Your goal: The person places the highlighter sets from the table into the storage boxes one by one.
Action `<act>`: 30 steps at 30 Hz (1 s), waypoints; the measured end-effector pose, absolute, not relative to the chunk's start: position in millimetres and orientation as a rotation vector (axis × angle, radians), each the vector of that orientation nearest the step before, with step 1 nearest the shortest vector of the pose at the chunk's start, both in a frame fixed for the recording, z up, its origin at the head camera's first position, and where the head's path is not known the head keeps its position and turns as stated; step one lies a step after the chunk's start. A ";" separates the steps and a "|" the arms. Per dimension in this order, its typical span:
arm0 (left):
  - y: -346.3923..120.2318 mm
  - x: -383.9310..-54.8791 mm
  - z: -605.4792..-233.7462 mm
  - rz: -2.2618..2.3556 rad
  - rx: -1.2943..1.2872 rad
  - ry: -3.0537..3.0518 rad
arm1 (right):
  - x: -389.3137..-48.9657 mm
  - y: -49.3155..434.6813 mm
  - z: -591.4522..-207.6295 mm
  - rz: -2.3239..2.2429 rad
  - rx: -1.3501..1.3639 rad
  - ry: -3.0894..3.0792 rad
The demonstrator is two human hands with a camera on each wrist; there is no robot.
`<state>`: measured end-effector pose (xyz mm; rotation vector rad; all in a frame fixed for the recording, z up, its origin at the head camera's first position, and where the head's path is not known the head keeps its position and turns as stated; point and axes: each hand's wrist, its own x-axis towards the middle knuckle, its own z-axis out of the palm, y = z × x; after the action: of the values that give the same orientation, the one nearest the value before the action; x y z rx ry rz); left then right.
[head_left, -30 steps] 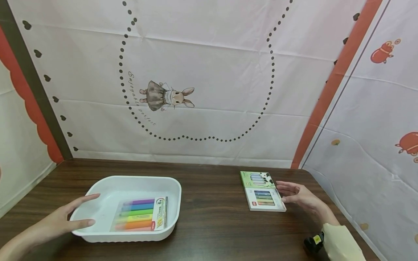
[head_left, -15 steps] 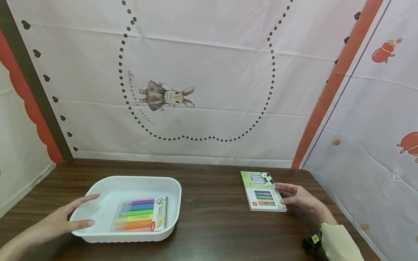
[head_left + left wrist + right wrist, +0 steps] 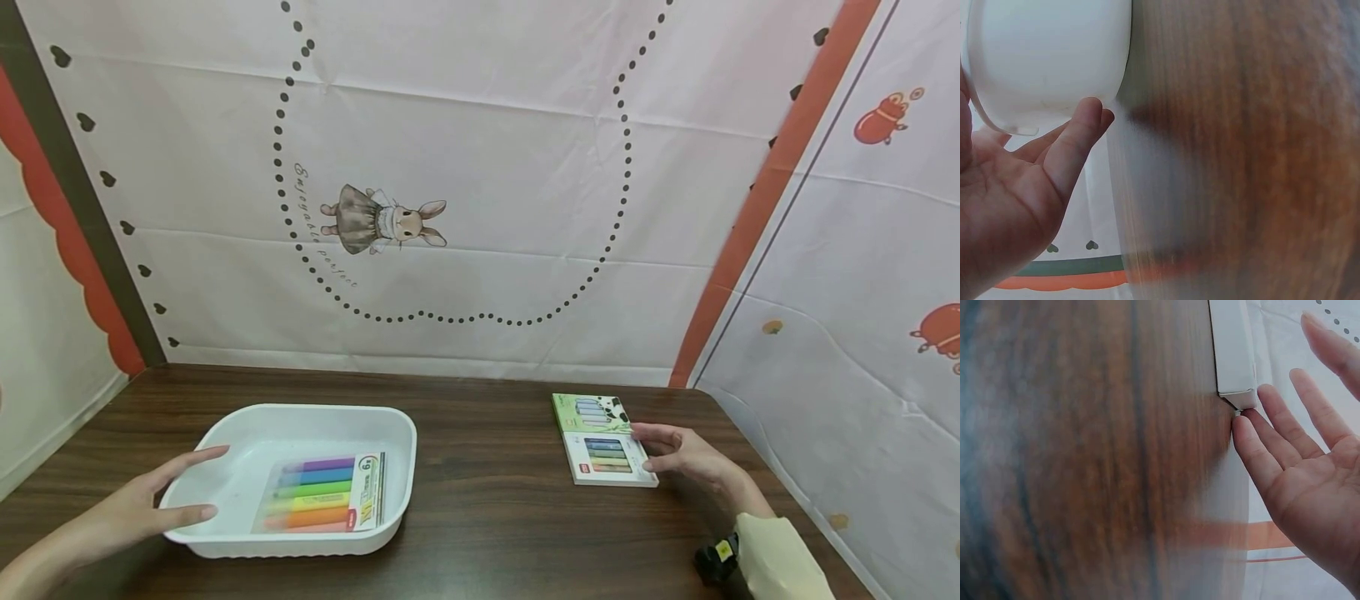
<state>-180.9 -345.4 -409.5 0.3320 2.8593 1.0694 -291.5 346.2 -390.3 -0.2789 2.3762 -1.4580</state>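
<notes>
My left hand [image 3: 135, 508] holds the left rim of a white plastic basin [image 3: 300, 546]. Thumb and forefinger reach over that rim inside, while other fingers [image 3: 1082, 134] lie under the outer wall in the left wrist view. Inside the basin rests a clear pack of highlighters [image 3: 318, 493] in rainbow colours. At the right, a flat green-and-white box [image 3: 568, 454] with a window onto coloured sticks lies on the table. My right hand [image 3: 701, 467] touches its right edge with fingertips and thumb. Those fingers [image 3: 1282, 419] look nearly straight in the right wrist view, beside the box's corner.
The dark wood table [image 3: 480, 517] stretches between basin and box. A white printed cloth [image 3: 487, 183] hangs behind its far edge. More cloth [image 3: 840, 217] closes off the right side. A black wrist device [image 3: 716, 560] sits by my right sleeve.
My right hand has moved slightly left, bringing its fingertips and thumb against the flat box's edge. The box, the basin and my left hand look unmoved.
</notes>
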 end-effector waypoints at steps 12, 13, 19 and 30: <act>-346.2 -182.2 -411.8 1.076 0.288 2.843 | -294.0 348.2 -392.2 -1.413 -0.274 2.402; -345.9 -182.3 -411.9 1.080 0.282 2.841 | -294.1 348.3 -392.1 -1.409 -0.273 2.408; -345.3 -183.3 -411.9 1.065 0.276 2.851 | -293.7 347.7 -390.8 -1.407 -0.251 2.408; -344.9 -182.7 -411.0 1.067 0.272 2.843 | -294.9 348.2 -389.4 -1.373 -0.339 2.402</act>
<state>-182.7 -344.9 -411.0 0.2716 2.8430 1.0673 -294.9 348.2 -389.4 -0.3390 2.4020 -1.3732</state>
